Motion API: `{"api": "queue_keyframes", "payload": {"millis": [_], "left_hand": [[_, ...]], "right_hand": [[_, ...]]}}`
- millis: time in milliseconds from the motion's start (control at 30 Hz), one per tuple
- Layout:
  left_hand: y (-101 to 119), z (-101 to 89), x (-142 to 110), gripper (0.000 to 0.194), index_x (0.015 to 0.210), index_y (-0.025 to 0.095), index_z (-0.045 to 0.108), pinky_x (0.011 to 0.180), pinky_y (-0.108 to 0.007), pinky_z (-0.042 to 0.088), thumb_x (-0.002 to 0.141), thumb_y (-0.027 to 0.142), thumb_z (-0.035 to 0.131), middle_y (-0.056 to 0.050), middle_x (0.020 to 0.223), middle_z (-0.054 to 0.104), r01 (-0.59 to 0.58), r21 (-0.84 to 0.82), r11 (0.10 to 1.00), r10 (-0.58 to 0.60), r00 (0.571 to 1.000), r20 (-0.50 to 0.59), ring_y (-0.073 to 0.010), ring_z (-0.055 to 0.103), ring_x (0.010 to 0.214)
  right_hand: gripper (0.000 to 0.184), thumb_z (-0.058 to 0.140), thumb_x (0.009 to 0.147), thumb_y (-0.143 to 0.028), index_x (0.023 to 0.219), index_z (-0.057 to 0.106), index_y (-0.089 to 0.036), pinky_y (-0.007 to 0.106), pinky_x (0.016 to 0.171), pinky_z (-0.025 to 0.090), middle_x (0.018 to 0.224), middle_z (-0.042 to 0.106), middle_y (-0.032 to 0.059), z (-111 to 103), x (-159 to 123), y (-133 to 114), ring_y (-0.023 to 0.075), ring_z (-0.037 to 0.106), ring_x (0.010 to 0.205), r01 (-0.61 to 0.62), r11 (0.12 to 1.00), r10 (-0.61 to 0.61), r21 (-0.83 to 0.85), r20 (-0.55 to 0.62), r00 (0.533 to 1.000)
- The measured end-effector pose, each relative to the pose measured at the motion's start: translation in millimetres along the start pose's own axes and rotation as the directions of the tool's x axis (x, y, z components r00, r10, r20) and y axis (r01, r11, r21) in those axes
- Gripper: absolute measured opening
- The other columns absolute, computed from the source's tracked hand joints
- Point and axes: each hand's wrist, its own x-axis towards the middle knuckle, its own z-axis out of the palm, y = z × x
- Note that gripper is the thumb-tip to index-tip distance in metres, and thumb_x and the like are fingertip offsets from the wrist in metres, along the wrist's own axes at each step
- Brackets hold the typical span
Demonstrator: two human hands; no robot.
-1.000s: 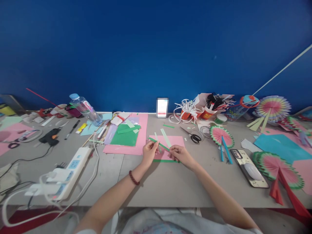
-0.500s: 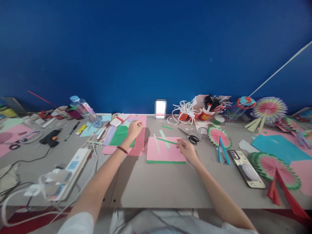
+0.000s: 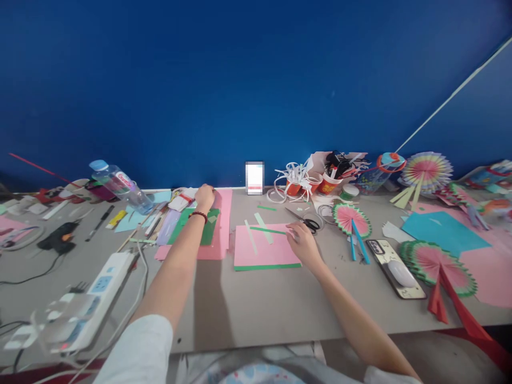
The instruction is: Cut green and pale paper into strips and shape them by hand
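Observation:
My right hand (image 3: 303,242) is beside the right edge of a pink sheet (image 3: 256,250), its fingertips closed on the end of a thin green paper strip (image 3: 266,230). The strip lies across the sheet's upper part. Along the sheet's near edge runs another green band (image 3: 267,267). Two pale strips, one of them a wider pale green strip (image 3: 264,229), lie slantwise on the sheet. My left hand (image 3: 205,198) reaches over a green sheet (image 3: 206,234) and a larger pink sheet (image 3: 224,224) toward the wall. Its fingers point away and are mostly hidden.
Black-handled scissors (image 3: 310,222) lie behind my right hand. Cups with white strips (image 3: 294,186) stand at the wall. Folded paper fans (image 3: 352,220) and a phone (image 3: 394,266) lie to the right. On the left are a bottle (image 3: 122,184) and a power strip (image 3: 100,298).
My left hand has moved away from me and to the left, toward the wall. My right hand stays at the green strip's end. The view has shifted slightly to the right.

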Motion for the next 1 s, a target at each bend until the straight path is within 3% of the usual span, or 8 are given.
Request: {"api": "queue_keyframes", "payload": {"millis": [200, 300, 433, 567, 667, 800, 900, 1000], "left_hand": [[7, 0.1, 2, 0.028, 0.089, 0.009, 0.069, 0.081, -0.039, 0.041, 0.085, 0.012, 0.042, -0.021, 0.107, 0.061, -0.062, 0.036, 0.997, 0.062, 0.998, 0.013, -0.0308, 0.056, 0.101], [11, -0.5, 0, 0.026, 0.084, 0.007, 0.068, 0.082, -0.040, 0.040, 0.082, 0.008, 0.043, -0.022, 0.103, 0.061, -0.090, 0.010, 0.996, 0.090, 0.996, 0.012, -0.0320, 0.055, 0.103], [15, -9.9, -5, 0.020, 0.076, 0.007, 0.066, 0.084, -0.041, 0.040, 0.079, 0.005, 0.046, -0.021, 0.099, 0.061, -0.103, -0.086, 0.991, 0.102, 0.995, -0.013, -0.0326, 0.054, 0.104], [26, -26.0, -21, 0.013, 0.081, 0.008, 0.065, 0.082, -0.036, 0.041, 0.080, 0.010, 0.052, -0.016, 0.099, 0.062, -0.093, -0.243, 0.965, 0.074, 0.994, -0.084, -0.0286, 0.053, 0.102], [44, -28.1, -58, 0.018, 0.087, 0.009, 0.066, 0.073, -0.029, 0.043, 0.085, 0.019, 0.050, -0.010, 0.089, 0.066, -0.092, -0.407, 0.909, 0.065, 0.995, -0.079, -0.0201, 0.056, 0.087], [70, -11.2, -141, 0.026, 0.072, 0.015, 0.068, 0.053, -0.024, 0.042, 0.084, 0.033, 0.053, -0.003, 0.066, 0.066, -0.082, -0.616, 0.784, 0.161, 0.984, 0.074, -0.0122, 0.056, 0.057], [84, 1.2, -200, 0.027, 0.074, 0.015, 0.071, 0.047, -0.023, 0.038, 0.073, 0.042, 0.063, -0.003, 0.061, 0.064, 0.226, -0.869, 0.440, 0.279, 0.885, 0.371, -0.0106, 0.051, 0.049], [91, 4.0, -233, 0.029, 0.071, 0.015, 0.070, 0.045, -0.020, 0.035, 0.065, 0.043, 0.072, -0.002, 0.060, 0.063, 0.371, -0.873, 0.316, 0.273, 0.846, 0.458, -0.0095, 0.050, 0.049]], "right_hand": [[0.021, 0.049, 0.082, -0.022, 0.095, 0.066, -0.021, 0.038, 0.083, 0.052, 0.102, 0.063, 0.0107, -1, 1, -2, 0.0238, 0.060, 0.095, -0.036, 0.997, 0.036, 0.075, 0.012, 0.999], [0.021, 0.048, 0.080, -0.022, 0.091, 0.066, -0.020, 0.035, 0.078, 0.051, 0.097, 0.064, 0.0106, -6, 5, 0, 0.0231, 0.060, 0.090, -0.047, 0.995, 0.051, 0.088, -0.047, 0.998], [0.023, 0.047, 0.078, -0.022, 0.090, 0.066, -0.019, 0.031, 0.065, 0.047, 0.092, 0.065, 0.0099, -16, 11, 2, 0.0214, 0.059, 0.080, -0.145, 0.983, 0.164, 0.116, -0.176, 0.970], [0.024, 0.046, 0.079, -0.027, 0.090, 0.065, -0.019, 0.031, 0.066, 0.047, 0.090, 0.065, 0.0087, -18, 12, 5, 0.0196, 0.058, 0.078, -0.207, 0.962, 0.240, 0.181, -0.186, 0.953], [0.024, 0.048, 0.078, -0.031, 0.089, 0.065, -0.019, 0.031, 0.067, 0.047, 0.090, 0.067, 0.0093, -11, 10, 2, 0.0201, 0.059, 0.077, -0.251, 0.931, 0.285, 0.267, -0.100, 0.953], [0.026, 0.056, 0.077, -0.042, 0.089, 0.064, -0.020, 0.029, 0.062, 0.048, 0.089, 0.068, 0.0086, -1, 4, -12, 0.0197, 0.062, 0.076, -0.326, 0.839, 0.300, 0.435, 0.129, 0.945], [0.035, 0.059, 0.076, -0.052, 0.089, 0.064, -0.020, 0.027, 0.052, 0.045, 0.084, 0.069, 0.0073, 1, -2, -26, 0.0164, 0.060, 0.065, -0.440, 0.716, 0.282, 0.542, 0.353, 0.892], [0.038, 0.061, 0.076, -0.055, 0.083, 0.065, -0.018, 0.025, 0.051, 0.044, 0.077, 0.067, 0.0052, 1, -7, -38, 0.0139, 0.057, 0.060, -0.493, 0.655, 0.206, 0.572, 0.493, 0.845]]}}
